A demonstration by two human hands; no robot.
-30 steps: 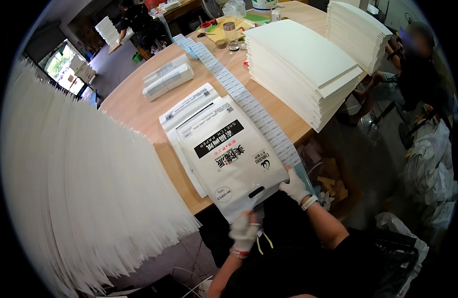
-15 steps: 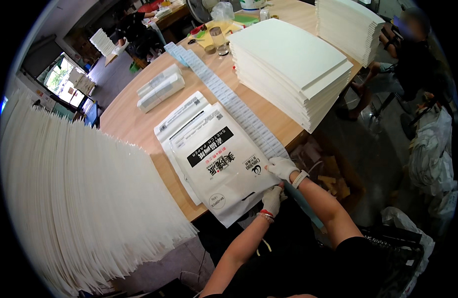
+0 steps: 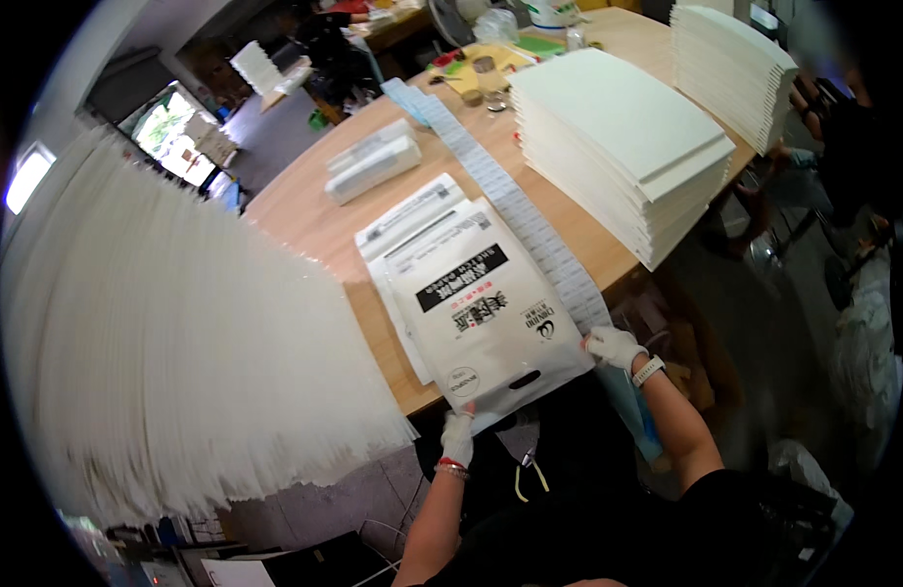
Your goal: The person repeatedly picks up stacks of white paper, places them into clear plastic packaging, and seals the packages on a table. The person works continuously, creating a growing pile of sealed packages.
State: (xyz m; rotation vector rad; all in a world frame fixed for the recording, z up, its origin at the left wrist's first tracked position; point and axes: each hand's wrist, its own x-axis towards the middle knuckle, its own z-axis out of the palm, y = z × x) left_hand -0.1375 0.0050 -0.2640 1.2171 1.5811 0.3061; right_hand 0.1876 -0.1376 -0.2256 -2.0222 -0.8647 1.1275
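Note:
A white printed plastic bag (image 3: 515,338) with a flat rectangular filling lies at the table's near edge, its open-cut handle slot toward me. At its near left corner, my left hand (image 3: 458,437), in a white glove, is closed on the bag's edge. My right hand (image 3: 616,349), also gloved, pinches the near right corner. Beneath and slightly beyond it lies another similar white bag (image 3: 412,217). A long strip of pale blue printed labels (image 3: 520,205) runs along the right side of the bags.
A huge stack of white sheets (image 3: 177,323) rises at the left. On the table stand a white paper stack (image 3: 618,112) and another stack (image 3: 730,73) at right. Two clear-wrapped rolls (image 3: 378,168) lie farther back. A yellow-handled tool (image 3: 530,476) shows at my lap. Other people are nearby.
My left hand has moved left along the bag's near edge, away from my right hand. The near edge is now spread and its handle slot shows. The whole view has shifted.

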